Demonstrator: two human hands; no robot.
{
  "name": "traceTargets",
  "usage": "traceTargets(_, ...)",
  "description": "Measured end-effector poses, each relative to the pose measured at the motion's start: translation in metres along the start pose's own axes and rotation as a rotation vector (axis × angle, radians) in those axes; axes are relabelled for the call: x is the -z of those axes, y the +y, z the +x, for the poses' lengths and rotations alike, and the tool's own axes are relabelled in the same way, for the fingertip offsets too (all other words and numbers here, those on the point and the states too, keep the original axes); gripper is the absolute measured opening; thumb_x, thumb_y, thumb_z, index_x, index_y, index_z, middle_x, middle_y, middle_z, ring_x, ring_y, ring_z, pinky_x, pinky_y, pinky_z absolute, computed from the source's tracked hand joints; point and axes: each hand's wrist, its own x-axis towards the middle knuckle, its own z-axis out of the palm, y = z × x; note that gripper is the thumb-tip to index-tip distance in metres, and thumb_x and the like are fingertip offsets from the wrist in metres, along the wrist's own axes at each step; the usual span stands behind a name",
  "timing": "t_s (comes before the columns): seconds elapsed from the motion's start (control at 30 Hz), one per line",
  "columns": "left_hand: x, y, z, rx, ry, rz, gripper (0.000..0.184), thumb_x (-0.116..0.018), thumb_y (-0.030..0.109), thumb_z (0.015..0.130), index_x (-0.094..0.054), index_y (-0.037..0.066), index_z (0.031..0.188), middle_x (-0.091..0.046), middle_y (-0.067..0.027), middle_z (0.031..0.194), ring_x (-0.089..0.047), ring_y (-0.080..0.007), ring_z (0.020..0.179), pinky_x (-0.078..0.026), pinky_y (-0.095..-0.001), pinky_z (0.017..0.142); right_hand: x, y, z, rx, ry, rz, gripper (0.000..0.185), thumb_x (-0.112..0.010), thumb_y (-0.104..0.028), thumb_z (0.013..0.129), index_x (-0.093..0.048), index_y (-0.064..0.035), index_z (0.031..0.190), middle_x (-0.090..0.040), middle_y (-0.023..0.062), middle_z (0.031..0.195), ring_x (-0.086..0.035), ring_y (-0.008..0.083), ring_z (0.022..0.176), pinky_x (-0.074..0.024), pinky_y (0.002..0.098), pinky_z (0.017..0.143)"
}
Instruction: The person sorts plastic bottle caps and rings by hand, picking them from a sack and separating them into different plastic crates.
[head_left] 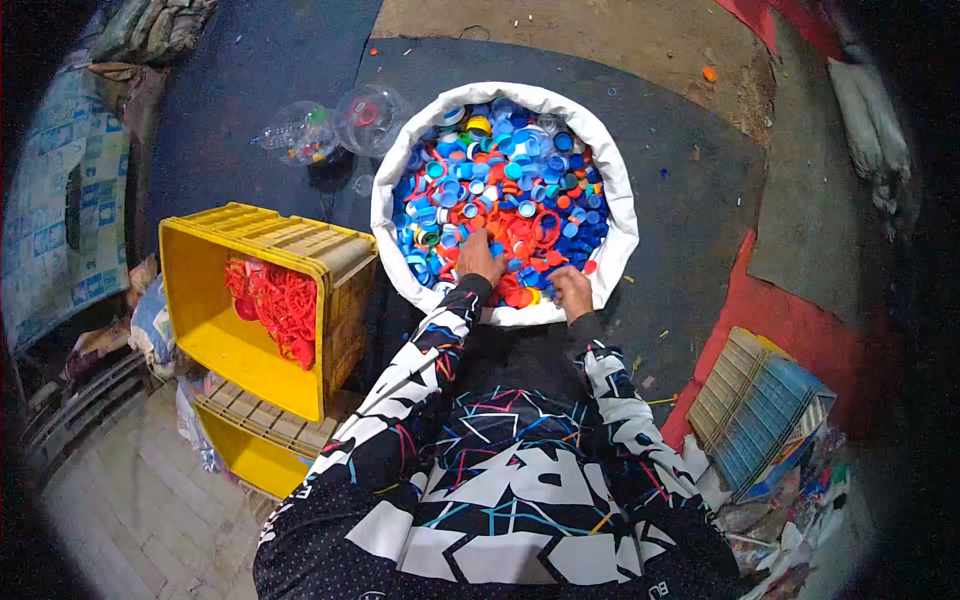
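A round white sack (618,178) with a rolled rim stands in front of me, filled with plastic bottle caps (497,172) in blue, red, orange, white and a few other colours. My left hand (482,259) reaches over the near rim into the red and orange caps. Its fingers are drawn together, their tips partly hidden among the caps. Close to the near right rim is my right hand (572,292), its fingers curled inward. A red cap (590,267) shows just beyond its fingers. Whatever either hand grips is too small to make out.
At left a yellow crate (245,222) lies on its side with red plastic pieces (275,305) inside, above another yellow crate (250,450). Clear plastic containers (375,118) lie beyond the sack's left side. A blue-and-beige crate (755,410) stands at right.
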Motion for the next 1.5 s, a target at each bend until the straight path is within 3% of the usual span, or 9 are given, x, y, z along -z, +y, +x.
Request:
traceTargets(0.03, 0.008, 0.002, -0.004, 0.002, -0.008, 0.004, 0.047, -0.074, 0.016, 0.061, -0.05, 0.005, 0.1, -0.055, -0.0161, 0.094, -0.054, -0.0344, 0.092, -0.044, -0.043, 0.076, -0.01, 0.017, 0.012, 0.348, 0.076, -0.371, 0.013, -0.057, -0.015, 0.077, -0.061, -0.0042, 0.083, -0.057, 0.0042, 0.063, -0.05, 0.013, 0.049, -0.0415, 0.0265, 0.047)
traceTargets(0.13, 0.014, -0.014, -0.017, -0.051, -0.007, -0.035, 0.048, -0.074, 0.016, 0.061, -0.049, 0.005, 0.1, -0.054, -0.0163, 0.095, -0.054, -0.0347, 0.092, -0.044, -0.0432, 0.076, -0.048, -0.025, -0.001, 0.491, 0.097, -0.79, 0.017, -0.061, -0.021, 0.078, -0.063, -0.0061, 0.085, -0.06, 0.0102, 0.062, -0.056, 0.0227, 0.051, -0.0437, 0.0333, 0.051)
traceTargets(0.17, 0.018, -0.017, -0.023, -0.025, -0.021, -0.046, 0.046, -0.072, 0.014, 0.061, -0.049, 0.005, 0.1, -0.053, -0.0163, 0.095, -0.053, -0.0354, 0.091, -0.044, -0.0432, 0.076, -0.054, -0.021, 0.005, 0.565, 0.128, -0.842, 0.022, -0.062, -0.024, 0.077, -0.062, -0.0101, 0.094, -0.061, 0.0157, 0.074, -0.06, 0.0326, 0.064, -0.0464, 0.0406, 0.057)
traceTargets(0.3, 0.022, -0.04, -0.044, 0.041, 0.012, 0.0, 0.042, -0.068, 0.011, 0.062, -0.05, 0.003, 0.098, -0.053, -0.0176, 0.093, -0.052, -0.0359, 0.092, -0.043, -0.043, 0.077, -0.074, -0.035, 0.016, 0.484, 0.153, -1.206, 0.027, -0.059, -0.023, 0.077, -0.055, -0.0101, 0.101, -0.061, 0.0156, 0.084, -0.06, 0.0341, 0.077, -0.0479, 0.0448, 0.063)
traceTargets(0.63, 0.03, -0.049, -0.061, 0.101, 0.081, -0.073, 0.037, -0.07, 0.012, 0.065, -0.053, 0.002, 0.096, -0.054, -0.0162, 0.091, -0.052, -0.0336, 0.089, -0.042, -0.042, 0.077, -0.081, -0.025, 0.037, 0.511, 0.08, -1.546, 0.023, -0.052, -0.013, 0.076, -0.051, -0.0089, 0.098, -0.061, 0.0138, 0.088, -0.063, 0.031, 0.071, -0.0499, 0.0446, 0.057)
traceTargets(0.93, 0.029, -0.028, -0.033, 0.112, 0.017, -0.099, 0.028, -0.068, 0.015, 0.068, -0.056, 0.004, 0.091, -0.057, -0.0148, 0.085, -0.054, -0.032, 0.086, -0.042, -0.0419, 0.075, -0.061, -0.028, 0.024, 0.579, -0.089, -1.115, 0.049, -0.058, -0.015, 0.074, -0.045, -0.0044, 0.119, -0.055, 0.0232, 0.095, -0.055, 0.0377, 0.091, -0.0451, 0.0461, 0.078)
traceTargets(1.07, 0.019, -0.019, -0.025, 0.063, 0.061, -0.106, 0.027, -0.068, 0.015, 0.068, -0.057, 0.004, 0.09, -0.057, -0.0143, 0.083, -0.055, -0.0311, 0.085, -0.043, -0.0417, 0.074, -0.064, -0.033, 0.012, 0.472, -0.057, -1.189, 0.051, -0.058, -0.021, 0.075, -0.044, -0.0064, 0.122, -0.053, 0.0216, 0.096, -0.053, 0.0379, 0.092, -0.0445, 0.0462, 0.077)
traceTargets(1.3, 0.024, -0.011, -0.003, 0.096, 0.25, -0.009, 0.031, -0.068, 0.016, 0.067, -0.055, 0.004, 0.092, -0.055, -0.015, 0.088, -0.052, -0.0329, 0.087, -0.04, -0.0426, 0.076, -0.069, -0.054, 0.019, 0.745, 0.139, -1.209, 0.025, -0.057, -0.019, 0.076, -0.058, -0.0061, 0.097, -0.053, 0.0165, 0.086, -0.052, 0.0338, 0.079, -0.0434, 0.0436, 0.07)
traceTargets(1.5, 0.041, -0.024, 0.025, 0.118, 0.375, -0.038, 0.029, -0.067, 0.018, 0.068, -0.054, 0.006, 0.091, -0.053, -0.0151, 0.091, -0.051, -0.0333, 0.087, -0.039, -0.0435, 0.076, -0.08, -0.079, 0.067, 0.806, 0.285, -1.103, 0.026, -0.063, -0.017, 0.072, -0.056, -0.0036, 0.092, -0.056, 0.0163, 0.085, -0.053, 0.0346, 0.083, -0.0426, 0.0426, 0.074)
